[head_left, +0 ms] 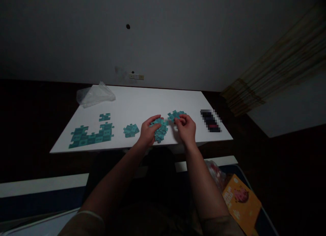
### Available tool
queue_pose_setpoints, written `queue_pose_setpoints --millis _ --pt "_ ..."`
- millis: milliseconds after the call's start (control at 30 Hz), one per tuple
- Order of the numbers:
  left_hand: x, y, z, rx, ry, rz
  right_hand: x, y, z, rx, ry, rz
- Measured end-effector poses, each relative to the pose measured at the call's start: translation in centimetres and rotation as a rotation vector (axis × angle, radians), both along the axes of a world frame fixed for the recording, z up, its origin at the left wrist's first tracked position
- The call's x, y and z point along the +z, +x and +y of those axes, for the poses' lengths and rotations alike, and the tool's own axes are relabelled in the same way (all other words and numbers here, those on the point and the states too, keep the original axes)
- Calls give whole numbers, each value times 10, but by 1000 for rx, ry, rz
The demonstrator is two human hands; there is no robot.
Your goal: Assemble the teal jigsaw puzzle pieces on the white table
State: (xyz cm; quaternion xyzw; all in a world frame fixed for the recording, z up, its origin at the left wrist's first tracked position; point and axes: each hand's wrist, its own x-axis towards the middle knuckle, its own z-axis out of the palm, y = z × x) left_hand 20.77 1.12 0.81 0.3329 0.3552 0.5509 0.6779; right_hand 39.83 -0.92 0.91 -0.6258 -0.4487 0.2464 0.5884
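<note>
My left hand [148, 131] is wrapped round a thick bunch of teal puzzle pieces [161, 131], thumb on top, just over the table's near edge. To its right, my right hand [186, 127] has its thumb and fingers pinched at a teal puzzle piece, touching a loose pile of puzzle pieces [175, 114]; the fingers partly hide this piece. Left of my left hand lies a small overlapping heap of puzzle pieces [131, 130]. Farther left is a joined puzzle section [91, 138] with a gap in its upper side. A separate piece or joined pair [104, 117] lies above it.
A crumpled clear plastic bag [95, 95] lies at the back left of the white table [150, 100]. A dark, pixelated object [211, 120] is at the right. Below right, an orange box [241, 202] sits beside clear plastic wrapping [216, 173]. A wall stands behind.
</note>
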Motion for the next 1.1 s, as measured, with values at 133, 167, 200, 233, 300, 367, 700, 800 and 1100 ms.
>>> queue_pose_setpoints --millis 133,167,200,233,300,367,700,800,1100 --pt "-1 -1 0 -15 -16 -17 -2 32 10 -161 -35 -146" --pt "-1 -1 0 -17 -16 -19 -2 38 11 -179 -59 -218" --pt "-2 -1 0 -16 -17 -23 -1 43 12 -190 -81 -300" --pt "-2 -1 0 -14 -20 -28 0 46 11 -193 -96 -382" --pt "-1 -1 -1 -15 -29 -43 3 46 8 -164 -102 -489" --pt "-1 -1 -1 -23 -34 -56 8 36 3 -59 -99 -446" --pt "-3 0 4 34 -23 -62 25 -22 -16 303 -111 164" --pt "-3 0 5 48 -22 -51 28 -20 -19 271 -114 164" --pt "-2 3 4 80 -11 -35 21 -12 -21 153 -139 62"
